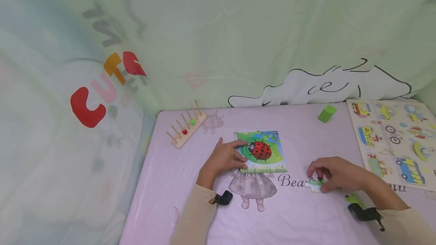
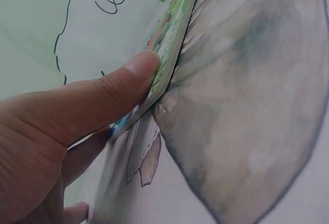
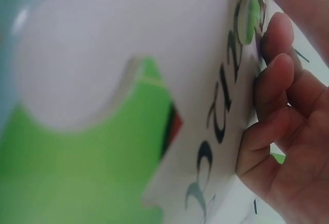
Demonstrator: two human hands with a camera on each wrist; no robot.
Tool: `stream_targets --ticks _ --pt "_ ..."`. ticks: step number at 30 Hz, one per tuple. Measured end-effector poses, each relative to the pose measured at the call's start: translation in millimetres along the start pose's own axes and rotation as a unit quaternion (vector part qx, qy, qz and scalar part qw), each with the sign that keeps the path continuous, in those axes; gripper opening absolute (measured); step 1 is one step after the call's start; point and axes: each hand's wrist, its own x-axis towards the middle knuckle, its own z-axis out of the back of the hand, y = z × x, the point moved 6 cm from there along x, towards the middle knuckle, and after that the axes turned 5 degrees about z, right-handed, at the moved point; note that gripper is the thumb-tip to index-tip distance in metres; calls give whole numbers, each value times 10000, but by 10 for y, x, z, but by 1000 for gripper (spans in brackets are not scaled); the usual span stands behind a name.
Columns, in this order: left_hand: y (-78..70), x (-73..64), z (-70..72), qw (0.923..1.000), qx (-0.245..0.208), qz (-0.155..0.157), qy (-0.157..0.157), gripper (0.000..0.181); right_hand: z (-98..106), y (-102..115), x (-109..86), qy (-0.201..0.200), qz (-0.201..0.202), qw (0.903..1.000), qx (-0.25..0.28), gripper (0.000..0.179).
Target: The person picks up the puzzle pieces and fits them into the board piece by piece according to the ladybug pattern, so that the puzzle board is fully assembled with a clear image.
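A square ladybug jigsaw puzzle (image 1: pixel 261 151) lies flat on the table, a red spotted beetle on green at its middle. My left hand (image 1: pixel 225 157) is at its left side, fingers spread and fingertips resting on it. In the left wrist view the thumb (image 2: pixel 141 70) lies on the puzzle's near corner. Farther right, my right hand (image 1: pixel 340 173) pinches a small puzzle piece (image 1: pixel 314 185) with green and white on it, low over the table lettering. That piece is partly hidden by the fingers. Beside the right wrist lies another green puzzle piece (image 3: pixel 97 167), mostly under the wrist in the head view.
A wooden peg rack (image 1: pixel 190 131) with a red and a green bead stands at the back left. A green block (image 1: pixel 327 113) sits toward the back right. Along the right side lies a vehicle picture board (image 1: pixel 386 152). Fabric walls (image 1: pixel 211 41) rise behind and left.
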Motion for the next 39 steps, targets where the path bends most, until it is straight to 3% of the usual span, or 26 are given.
stream_targets --ticks 16,34,39 --pt "-8 3 16 10000 -50 22 28 27 -1 21 31 212 -413 9989 -19 33" --pt "1 -2 3 10000 -19 -55 5 27 30 60 114 58 -516 9984 230 28" --pt "6 0 5 10000 -8 -41 -11 26 41 67 223 -202 -861 9956 323 31"
